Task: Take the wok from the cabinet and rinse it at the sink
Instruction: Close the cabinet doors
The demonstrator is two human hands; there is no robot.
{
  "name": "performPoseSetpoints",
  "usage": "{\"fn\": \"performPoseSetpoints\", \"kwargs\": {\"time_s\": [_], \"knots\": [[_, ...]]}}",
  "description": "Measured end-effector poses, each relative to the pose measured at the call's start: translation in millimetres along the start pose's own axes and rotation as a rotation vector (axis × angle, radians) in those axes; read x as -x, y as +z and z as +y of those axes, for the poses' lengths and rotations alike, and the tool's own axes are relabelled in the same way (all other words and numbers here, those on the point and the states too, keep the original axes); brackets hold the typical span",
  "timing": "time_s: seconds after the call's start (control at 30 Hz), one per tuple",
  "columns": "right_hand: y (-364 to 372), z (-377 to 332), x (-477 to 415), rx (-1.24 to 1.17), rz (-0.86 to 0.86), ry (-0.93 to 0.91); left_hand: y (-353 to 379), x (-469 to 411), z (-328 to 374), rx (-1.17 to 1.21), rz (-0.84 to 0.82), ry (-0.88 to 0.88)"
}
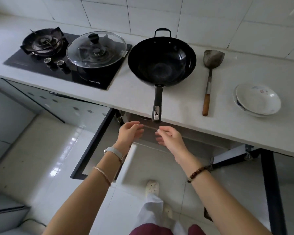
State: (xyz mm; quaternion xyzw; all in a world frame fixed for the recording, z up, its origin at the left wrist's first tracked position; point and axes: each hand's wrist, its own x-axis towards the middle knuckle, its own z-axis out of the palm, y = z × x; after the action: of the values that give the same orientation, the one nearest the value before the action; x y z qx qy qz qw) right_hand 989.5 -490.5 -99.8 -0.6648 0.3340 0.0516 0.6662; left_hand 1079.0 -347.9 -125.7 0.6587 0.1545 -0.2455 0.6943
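Observation:
A black wok (pixel 161 62) rests on the white countertop (pixel 176 106), right of the stove. Its long black handle (pixel 157 106) sticks out over the counter's front edge, and a small loop handle sits at the far rim. My left hand (pixel 130 133) and my right hand (pixel 168 136) hover just below that handle, in front of the open cabinet (pixel 159 160). Both hands are empty, with fingers loosely apart, and neither touches the wok. No sink is in view.
A glass lid (pixel 96 49) covers a pot on the black gas stove (pixel 58 61) at left. A metal spatula with a wooden grip (pixel 210 77) lies right of the wok, then stacked white bowls (pixel 257 99). Open cabinet doors (pixel 95 141) flank my legs.

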Motion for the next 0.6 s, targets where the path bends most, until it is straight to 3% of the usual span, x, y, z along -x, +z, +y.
{"fn": "performPoseSetpoints", "kwargs": {"time_s": [0.3,0.47,0.6], "knots": [[38,34,52,0.264,-0.077,-0.263,-120,30,-57,-0.099,0.347,-0.002],[73,40,60,0.504,-0.091,-0.380,-195,17,-54,-0.305,0.440,0.001],[103,40,62,0.708,-0.064,-0.487,-235,8,-53,-0.521,0.424,-0.063]]}}
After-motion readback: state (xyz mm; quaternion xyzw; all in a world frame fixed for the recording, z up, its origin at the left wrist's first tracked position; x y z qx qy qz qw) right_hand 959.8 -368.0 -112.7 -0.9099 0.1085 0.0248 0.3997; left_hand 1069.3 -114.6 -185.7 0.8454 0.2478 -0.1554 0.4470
